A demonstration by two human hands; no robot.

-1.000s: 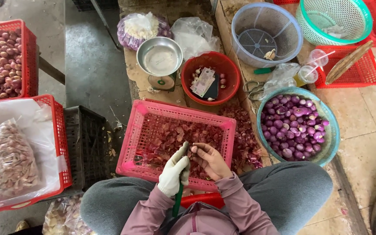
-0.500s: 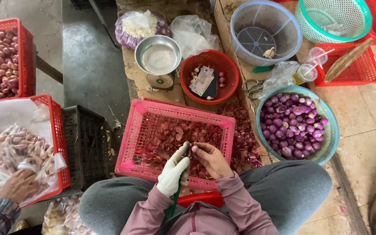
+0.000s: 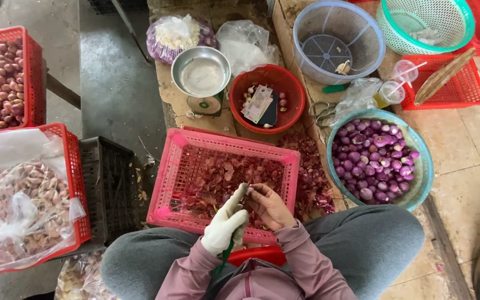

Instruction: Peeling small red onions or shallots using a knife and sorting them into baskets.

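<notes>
Peeling over a pink basket (image 3: 179, 166) — gloved left hand (image 3: 226, 225), bare right hand (image 3: 270, 205).

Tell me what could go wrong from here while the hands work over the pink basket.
The gloved left hand grips a green-handled tool close to the bare right hand; a slip could nick those fingers. Peels already lie outside the pink basket, so more may scatter. The teal bowl of peeled shallots sits near the knee and might get bumped.

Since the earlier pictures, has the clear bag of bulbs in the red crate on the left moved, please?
Yes. The clear bag of bulbs has shifted toward the near end of the red crate; its plastic now drapes over that edge.
</notes>
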